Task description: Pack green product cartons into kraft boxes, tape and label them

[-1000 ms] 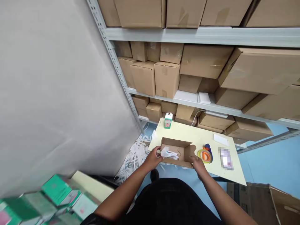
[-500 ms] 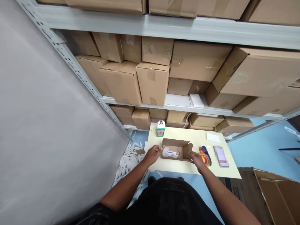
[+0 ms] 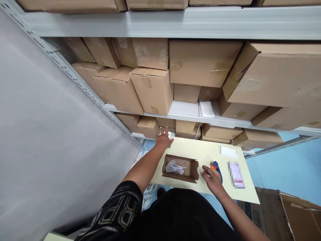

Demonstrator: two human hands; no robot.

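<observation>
My left hand (image 3: 163, 140) stretches to the back left of the table, fingers spread over a small green-and-white box (image 3: 170, 135). Most of that box is hidden behind the hand, and whether the fingers touch it is unclear. An open cardboard box (image 3: 194, 170) lies near the table's front edge with crumpled white paper (image 3: 173, 167) inside. Just right of this box hovers my right hand (image 3: 210, 178), fingers apart and holding nothing. Beside it sits a blue-and-orange tape dispenser (image 3: 216, 167), partly covered by the hand.
The pale yellow table (image 3: 198, 147) also bears a white pad (image 3: 228, 152) and a blurred-out rectangular item (image 3: 236, 174). Metal shelving (image 3: 160, 25) full of cartons rises behind. A grey wall (image 3: 50, 134) bounds the left; a large open carton (image 3: 298, 214) stands at lower right.
Both hands have come away from the cardboard box, which now rests slightly nearer and further left. My left hand has moved forward to the green-and-white box.
</observation>
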